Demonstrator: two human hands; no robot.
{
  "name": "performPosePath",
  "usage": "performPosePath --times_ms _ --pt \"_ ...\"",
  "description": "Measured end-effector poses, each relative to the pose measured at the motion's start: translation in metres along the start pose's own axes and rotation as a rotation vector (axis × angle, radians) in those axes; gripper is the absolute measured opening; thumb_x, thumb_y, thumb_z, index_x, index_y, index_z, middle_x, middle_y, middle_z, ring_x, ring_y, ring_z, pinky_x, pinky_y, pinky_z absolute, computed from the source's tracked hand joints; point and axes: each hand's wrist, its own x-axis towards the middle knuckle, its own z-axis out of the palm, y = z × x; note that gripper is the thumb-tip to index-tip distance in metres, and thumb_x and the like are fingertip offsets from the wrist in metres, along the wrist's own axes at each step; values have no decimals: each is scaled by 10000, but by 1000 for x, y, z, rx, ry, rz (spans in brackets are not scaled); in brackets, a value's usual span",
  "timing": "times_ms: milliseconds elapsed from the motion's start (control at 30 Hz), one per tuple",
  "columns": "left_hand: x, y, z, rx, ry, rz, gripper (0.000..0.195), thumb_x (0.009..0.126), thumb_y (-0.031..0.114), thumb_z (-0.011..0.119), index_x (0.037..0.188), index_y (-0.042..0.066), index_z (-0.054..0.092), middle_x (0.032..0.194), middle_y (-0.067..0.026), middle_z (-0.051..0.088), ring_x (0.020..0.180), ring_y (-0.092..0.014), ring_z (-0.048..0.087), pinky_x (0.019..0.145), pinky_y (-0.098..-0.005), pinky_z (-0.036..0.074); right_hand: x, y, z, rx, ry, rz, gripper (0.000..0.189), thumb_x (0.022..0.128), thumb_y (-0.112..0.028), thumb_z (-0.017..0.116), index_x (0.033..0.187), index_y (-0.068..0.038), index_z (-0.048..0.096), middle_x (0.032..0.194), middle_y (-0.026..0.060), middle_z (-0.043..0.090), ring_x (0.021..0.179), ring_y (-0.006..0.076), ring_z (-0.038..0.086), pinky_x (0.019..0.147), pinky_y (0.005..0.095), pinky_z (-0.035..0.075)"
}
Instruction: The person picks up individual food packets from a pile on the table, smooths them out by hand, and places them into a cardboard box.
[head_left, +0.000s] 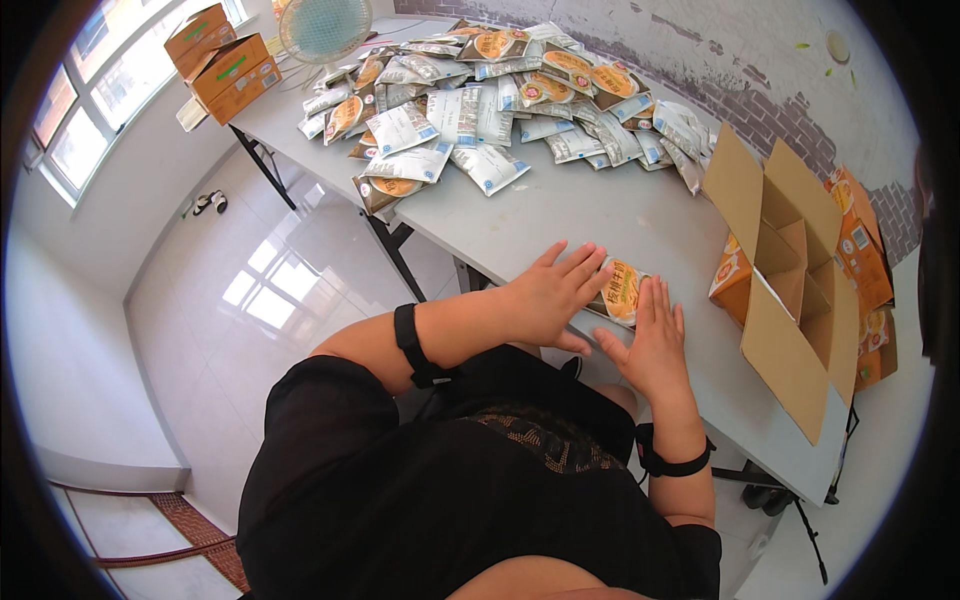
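A printed food sachet (621, 291) in brown and orange lies flat at the table's near edge. My left hand (559, 296) rests palm down over its left end, fingers spread. At the sachet's right end is my right hand (651, 345), fingers extended and thumb held apart, touching the packet's edge. Neither hand is closed around it; together they cover both ends. Farther back, a large heap of similar sachets (472, 112) lies across the table, some showing silver-white backs and others printed fronts.
On the right, an open cardboard box (806, 292) with inner dividers has its flaps spread. Orange cartons (859, 240) stand behind it. A fan (325, 30) and more orange boxes (229, 71) are at the far left of the grey table (570, 217). A wall borders its far side.
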Motion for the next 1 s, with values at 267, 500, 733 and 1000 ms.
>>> performPosePath --times_ms 267,500,733,1000 --pt "12 -2 -3 -17 147 90 1121 814 749 691 1578 -16 394 1672 -226 339 1577 -372 285 1255 -618 193 2 0 0 -25 -32 8 1078 890 -632 702 1586 93 311 1644 317 334 1578 419 260 1269 590 165" --pt "16 -2 -14 -25 30 96 1172 777 743 733 1601 -4 361 1693 -223 297 1592 -373 248 1260 -621 178 0 -2 -2 -28 -34 7 1080 890 -627 703 1588 93 303 1647 320 324 1581 420 250 1271 587 160" --pt "8 -1 -1 -31 -39 52 1215 775 716 759 1622 -22 294 1696 -250 271 1590 -388 246 1251 -608 228 -3 -4 -2 -11 -16 7 1084 892 -608 712 1601 85 274 1665 321 288 1588 426 226 1259 625 152" --pt "9 -2 -2 -37 -41 43 1203 785 708 760 1619 -26 299 1696 -249 269 1591 -384 243 1258 -603 213 0 -9 -7 -30 -28 25 1089 881 -603 730 1601 78 281 1668 316 287 1591 420 224 1253 642 152"
